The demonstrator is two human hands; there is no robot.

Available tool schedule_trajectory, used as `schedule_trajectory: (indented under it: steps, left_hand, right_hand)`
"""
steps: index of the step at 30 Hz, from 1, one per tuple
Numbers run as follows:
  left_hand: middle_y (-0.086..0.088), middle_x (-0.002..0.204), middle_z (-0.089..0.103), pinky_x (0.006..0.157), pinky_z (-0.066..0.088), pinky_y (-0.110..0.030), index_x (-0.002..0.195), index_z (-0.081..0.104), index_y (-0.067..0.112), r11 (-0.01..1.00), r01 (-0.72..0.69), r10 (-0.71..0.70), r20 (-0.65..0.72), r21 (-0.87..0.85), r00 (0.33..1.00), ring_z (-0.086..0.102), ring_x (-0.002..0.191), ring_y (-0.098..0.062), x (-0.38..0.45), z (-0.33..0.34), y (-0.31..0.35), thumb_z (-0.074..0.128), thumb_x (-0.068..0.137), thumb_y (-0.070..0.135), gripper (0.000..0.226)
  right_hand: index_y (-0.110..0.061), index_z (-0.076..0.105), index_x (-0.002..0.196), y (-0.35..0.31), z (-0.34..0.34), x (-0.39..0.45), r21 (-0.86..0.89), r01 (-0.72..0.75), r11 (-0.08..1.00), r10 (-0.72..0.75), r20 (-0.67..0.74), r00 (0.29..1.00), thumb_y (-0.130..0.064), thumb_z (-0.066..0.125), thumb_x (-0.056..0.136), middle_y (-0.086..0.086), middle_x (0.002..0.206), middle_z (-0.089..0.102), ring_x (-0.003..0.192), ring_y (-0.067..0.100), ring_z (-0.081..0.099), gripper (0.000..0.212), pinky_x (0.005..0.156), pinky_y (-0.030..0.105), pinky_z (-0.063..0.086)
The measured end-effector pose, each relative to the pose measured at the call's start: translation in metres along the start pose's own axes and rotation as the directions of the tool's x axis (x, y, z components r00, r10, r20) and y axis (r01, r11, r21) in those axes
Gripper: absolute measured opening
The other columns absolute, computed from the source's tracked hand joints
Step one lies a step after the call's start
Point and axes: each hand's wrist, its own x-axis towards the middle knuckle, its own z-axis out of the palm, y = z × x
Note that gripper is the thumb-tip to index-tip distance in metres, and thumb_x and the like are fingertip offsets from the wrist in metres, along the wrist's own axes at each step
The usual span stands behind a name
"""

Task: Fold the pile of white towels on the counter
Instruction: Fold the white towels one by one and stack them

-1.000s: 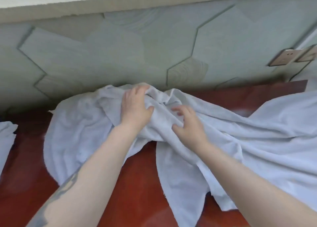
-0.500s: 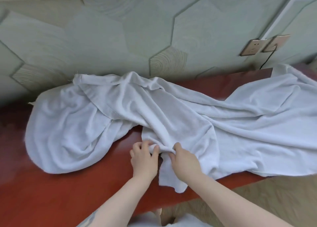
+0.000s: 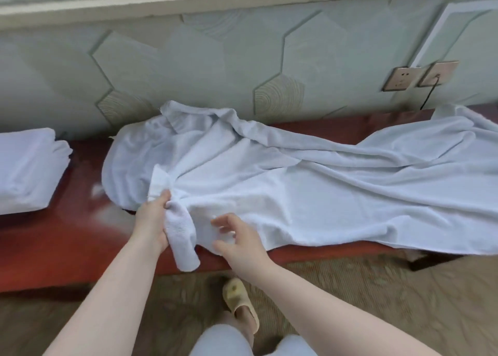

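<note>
I judge the step as finding an edge: left hand [image 3: 152, 222] grips a bunched corner of the white towel [image 3: 296, 183] at lower centre; right hand [image 3: 237, 237] hovers released. Next: grasp the adjacent corner.

Bare red counter [image 3: 67, 237] lies open at eight o'clock of the left hand [image 3: 151, 225], a strip a hand could cross between the folded towel stack [image 3: 27, 169] at ten o'clock and the crumpled white towel [image 3: 296, 188]. That towel blocks the counter from twelve to three o'clock, running up to the hexagon-tiled wall [image 3: 202, 72], which closes off the far side. A thin bare strip shows along the wall near two o'clock. Below the counter's near edge the carpet [image 3: 377, 288] is open, save a slipper [image 3: 239, 299].
</note>
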Motion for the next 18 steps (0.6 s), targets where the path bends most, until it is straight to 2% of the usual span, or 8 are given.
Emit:
schedule_trajectory:
  steps: [3, 6, 9, 11, 13, 14, 16, 18]
  left_hand:
    - [-0.001, 0.085, 0.065, 0.052, 0.05, -0.019, 0.117, 0.06, 0.006, 0.995, -0.053, 0.051, -0.033, -0.089, 0.998, 0.067, 0.067, -0.009, -0.005, -0.027, 0.008, 0.055, 0.098, 0.038, 0.037]
    - [-0.007, 0.117, 0.063, 0.076, 0.05, -0.034, 0.131, 0.055, 0.01, 0.984, 0.011, -0.005, 0.032, -0.177, 0.999, 0.063, 0.111, -0.026, -0.012, -0.037, 0.015, 0.047, 0.101, 0.041, 0.044]
    - [-0.007, 0.102, 0.074, 0.072, 0.048, -0.037, 0.107, 0.066, 0.018, 0.946, 0.102, -0.048, 0.179, -0.306, 0.983, 0.063, 0.104, -0.025, -0.016, -0.046, 0.024, 0.047, 0.101, 0.04, 0.03]
    - [-0.01, 0.093, 0.075, 0.071, 0.049, -0.04, 0.111, 0.066, 0.019, 0.93, 0.137, -0.054, 0.242, -0.341, 0.969, 0.064, 0.102, -0.027, -0.015, -0.054, 0.03, 0.047, 0.1, 0.042, 0.031]
    - [-0.012, 0.112, 0.071, 0.085, 0.05, -0.042, 0.126, 0.061, 0.017, 0.945, 0.127, -0.045, 0.263, -0.303, 0.964, 0.063, 0.109, -0.029, -0.011, -0.065, 0.036, 0.046, 0.101, 0.044, 0.039]
    - [-0.012, 0.122, 0.066, 0.095, 0.048, -0.043, 0.132, 0.057, 0.016, 0.951, 0.118, -0.035, 0.28, -0.285, 0.959, 0.06, 0.115, -0.03, -0.008, -0.072, 0.039, 0.045, 0.101, 0.044, 0.043]
    - [-0.011, 0.129, 0.062, 0.106, 0.042, -0.044, 0.135, 0.056, 0.015, 0.971, 0.084, -0.012, 0.301, -0.225, 0.953, 0.057, 0.121, -0.031, -0.002, -0.088, 0.047, 0.044, 0.101, 0.045, 0.046]
    - [-0.013, 0.122, 0.066, 0.104, 0.044, -0.046, 0.127, 0.06, 0.012, 0.984, 0.074, -0.02, 0.313, -0.163, 0.95, 0.061, 0.115, -0.033, 0.012, -0.107, 0.052, 0.046, 0.1, 0.047, 0.046]
  right_hand:
    - [-0.032, 0.036, 0.146, 0.022, 0.003, -0.012, -0.445, -0.013, 0.895, 0.067, 0.105, 0.992, -0.017, 0.066, 0.077, -0.007, 0.156, 0.026, 0.145, 0.017, 0.021, 0.076, 0.114, 0.033, 0.027]
    - [-0.042, 0.014, 0.15, 0.039, 0.009, -0.022, -0.629, -0.026, 0.777, 0.112, 0.097, 0.989, -0.018, 0.073, 0.072, -0.003, 0.164, 0.001, 0.151, 0.017, -0.003, 0.101, 0.12, 0.039, 0.011]
    - [-0.048, -0.008, 0.149, 0.044, 0.019, -0.024, -0.677, -0.057, 0.734, 0.083, 0.006, 0.997, -0.03, 0.08, 0.07, -0.002, 0.164, -0.01, 0.151, 0.021, -0.006, 0.12, 0.121, 0.043, 0.008]
    - [-0.047, -0.014, 0.149, 0.041, 0.028, -0.018, -0.663, -0.076, 0.745, 0.031, -0.08, 0.996, -0.034, 0.075, 0.072, -0.002, 0.162, 0.004, 0.148, 0.024, 0.013, 0.119, 0.118, 0.041, 0.02]
    - [-0.042, -0.013, 0.151, 0.034, 0.037, -0.008, -0.651, -0.08, 0.755, -0.034, -0.161, 0.986, -0.032, 0.068, 0.076, -0.001, 0.143, 0.036, 0.123, 0.023, 0.043, 0.111, 0.102, 0.034, 0.036]
    - [-0.041, -0.008, 0.153, 0.028, 0.042, -0.003, -0.67, -0.081, 0.738, -0.055, -0.18, 0.982, -0.03, 0.064, 0.078, -0.003, 0.128, 0.044, 0.111, 0.021, 0.047, 0.104, 0.095, 0.032, 0.038]
    - [-0.041, 0.016, 0.152, 0.017, 0.054, 0.009, -0.712, -0.119, 0.692, -0.035, -0.197, 0.98, -0.022, 0.054, 0.082, -0.004, 0.112, 0.046, 0.107, 0.021, 0.045, 0.081, 0.091, 0.032, 0.035]
    - [-0.036, 0.049, 0.134, 0.006, 0.069, 0.022, -0.697, -0.18, 0.694, 0.011, -0.239, 0.971, -0.015, 0.045, 0.086, -0.002, 0.112, 0.045, 0.112, 0.021, 0.042, 0.053, 0.092, 0.033, 0.031]
